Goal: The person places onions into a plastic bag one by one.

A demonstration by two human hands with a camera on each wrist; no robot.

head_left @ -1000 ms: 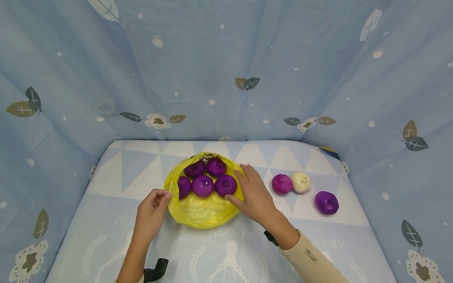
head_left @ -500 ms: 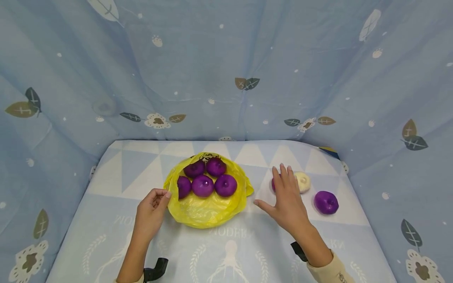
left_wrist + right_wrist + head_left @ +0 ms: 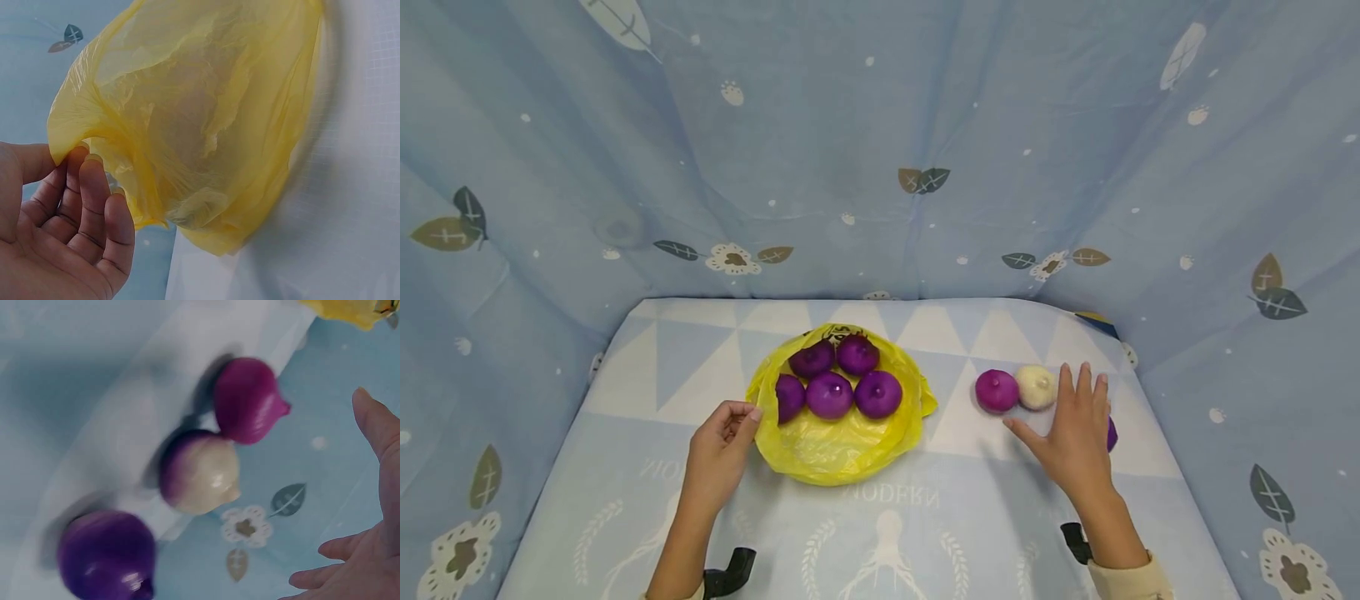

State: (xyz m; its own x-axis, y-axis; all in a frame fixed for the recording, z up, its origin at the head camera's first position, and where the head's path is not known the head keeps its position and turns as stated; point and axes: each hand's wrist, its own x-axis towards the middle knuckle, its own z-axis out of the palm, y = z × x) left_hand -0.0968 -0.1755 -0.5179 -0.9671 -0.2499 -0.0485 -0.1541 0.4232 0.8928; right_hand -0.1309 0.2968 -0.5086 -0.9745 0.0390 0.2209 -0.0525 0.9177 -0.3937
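My left hand (image 3: 721, 454) pinches the left rim of a yellow plastic bag (image 3: 842, 454) between thumb and fingers; in the left wrist view the bag (image 3: 206, 119) hangs from those fingertips. Several purple onions (image 3: 830, 395) lie inside the bag's mouth. My right hand (image 3: 1075, 446) is spread above the table's right side, holding nothing. It partly covers a dark purple onion (image 3: 1112, 433), which the right wrist view shows whole as a dark purple onion (image 3: 107, 556). Just left of this hand sit a white onion (image 3: 1036, 387), purple on one side, and a magenta onion (image 3: 997, 391).
A patterned cloth covers the table (image 3: 887, 542). Blue printed curtains (image 3: 850, 150) stand behind it and on both sides. At the far right corner lies a small dark blue and yellow piece (image 3: 1097, 323).
My right hand has left the bag's right rim and travelled right, past the magenta and white onions, to the dark purple onion. My left hand has kept its place on the bag.
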